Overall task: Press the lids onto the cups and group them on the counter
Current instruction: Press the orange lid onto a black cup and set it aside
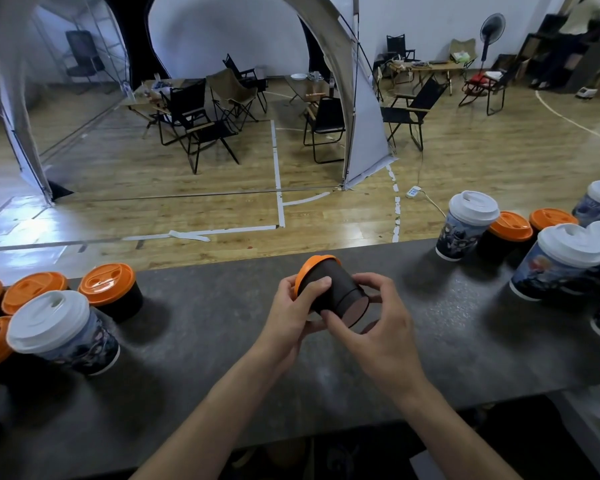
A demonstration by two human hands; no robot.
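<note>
Above the middle of the dark counter (222, 341) I hold a small black cup (340, 292) tipped on its side, its base towards me and its orange lid (309, 268) facing away. My left hand (291, 313) grips the cup near the lid rim. My right hand (378, 327) holds the cup's base end with curled fingers. On the left stands a group of lidded cups: a tall printed cup with a white lid (63, 334) and several black cups with orange lids (111, 289).
On the right side of the counter stand tall printed cups with white lids (465, 223) (561, 261) and black cups with orange lids (510, 230). Past the counter's far edge lies a wooden floor with folding chairs and a tent.
</note>
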